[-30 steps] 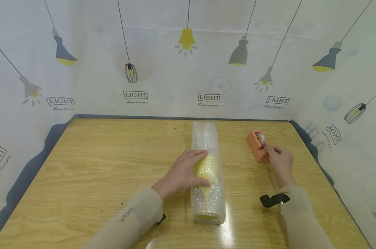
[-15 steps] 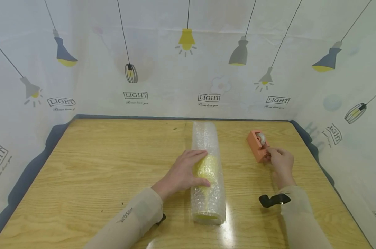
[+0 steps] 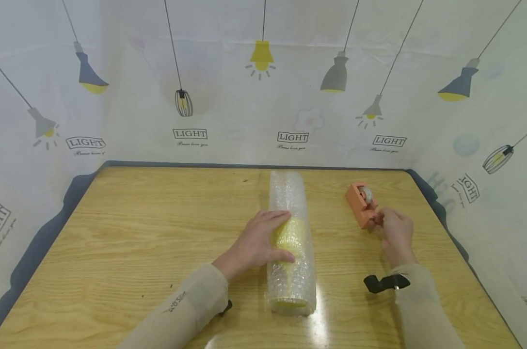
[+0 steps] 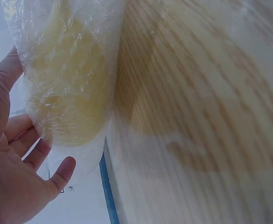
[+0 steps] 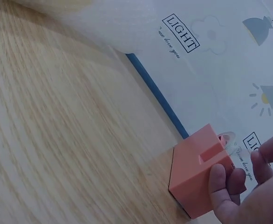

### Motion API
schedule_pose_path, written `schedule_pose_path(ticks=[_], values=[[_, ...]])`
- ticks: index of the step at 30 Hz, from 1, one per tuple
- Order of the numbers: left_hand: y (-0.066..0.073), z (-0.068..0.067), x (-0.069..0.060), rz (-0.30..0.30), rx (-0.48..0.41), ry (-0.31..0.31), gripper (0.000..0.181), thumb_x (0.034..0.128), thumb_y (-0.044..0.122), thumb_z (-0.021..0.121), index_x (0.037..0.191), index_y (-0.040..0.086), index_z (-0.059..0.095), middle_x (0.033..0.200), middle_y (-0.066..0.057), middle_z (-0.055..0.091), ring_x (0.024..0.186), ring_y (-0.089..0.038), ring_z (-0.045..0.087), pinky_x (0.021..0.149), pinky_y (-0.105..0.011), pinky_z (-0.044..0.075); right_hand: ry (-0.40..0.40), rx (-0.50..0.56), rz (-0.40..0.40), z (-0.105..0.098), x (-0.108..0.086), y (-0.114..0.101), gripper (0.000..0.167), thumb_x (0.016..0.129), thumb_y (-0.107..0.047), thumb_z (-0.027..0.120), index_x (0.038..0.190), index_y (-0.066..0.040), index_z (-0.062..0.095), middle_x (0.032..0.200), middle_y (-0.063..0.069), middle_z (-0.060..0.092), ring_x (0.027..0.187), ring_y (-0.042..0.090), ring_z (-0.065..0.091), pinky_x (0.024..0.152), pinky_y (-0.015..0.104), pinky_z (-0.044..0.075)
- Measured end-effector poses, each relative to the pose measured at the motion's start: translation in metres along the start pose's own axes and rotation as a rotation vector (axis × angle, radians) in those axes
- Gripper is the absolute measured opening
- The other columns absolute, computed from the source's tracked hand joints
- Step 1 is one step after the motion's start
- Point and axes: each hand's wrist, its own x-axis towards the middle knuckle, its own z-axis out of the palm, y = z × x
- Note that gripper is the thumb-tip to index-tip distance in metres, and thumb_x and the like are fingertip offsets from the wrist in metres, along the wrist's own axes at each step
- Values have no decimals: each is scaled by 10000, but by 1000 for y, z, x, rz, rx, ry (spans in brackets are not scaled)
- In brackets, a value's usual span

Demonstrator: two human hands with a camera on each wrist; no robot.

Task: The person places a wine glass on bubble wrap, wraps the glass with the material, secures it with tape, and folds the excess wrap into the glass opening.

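A roll in bubble wrap (image 3: pixel 289 194), yellow inside, lies lengthwise on the wooden table. My left hand (image 3: pixel 256 242) rests on its left side with spread fingers, thumb and index fingertip on the wrap. In the left wrist view the fingers (image 4: pixel 41 151) are loosely bent against the wrap, one standing off it. At the right is an orange tape dispenser (image 3: pixel 359 208) with a roll of clear tape (image 3: pixel 365 195). My right hand (image 3: pixel 396 232) is at its near end, pinching the tape's end; in the right wrist view other fingers (image 5: pixel 219 179) touch the dispenser (image 5: pixel 192 172).
The wooden table (image 3: pixel 158 218) has a dark blue edge along the back. Behind it and at both sides hangs a pale cloth (image 3: pixel 228 97) printed with lamps. A black wrist strap (image 3: pixel 385 282) sits on the right sleeve.
My right hand has drawn slightly back and right, away from the tape roll toward the dispenser's near end. The left hand, the wrapped roll and the dispenser have stayed in place.
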Motion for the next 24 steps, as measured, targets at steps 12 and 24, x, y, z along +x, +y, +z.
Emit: schedule_pose_path(ticks=[12,24], values=[[1,1,1,1,16,-4,1049,741,537,876,1595,161,396,1652,17,376,1531,-235,310,1288,-494,123,-24,267,90,-5,-8,-4,139,949,29,435,855,-1,533,1100,99,451,845,193,598,753,295,628],[3,1,1,-3,15,-4,1038,745,517,885,1591,156,405,1649,2,384,1532,-255,307,1279,-523,153,-142,248,58,-8,-15,5,257,992,19,486,829,2,684,958,76,578,886,205,647,848,327,634]])
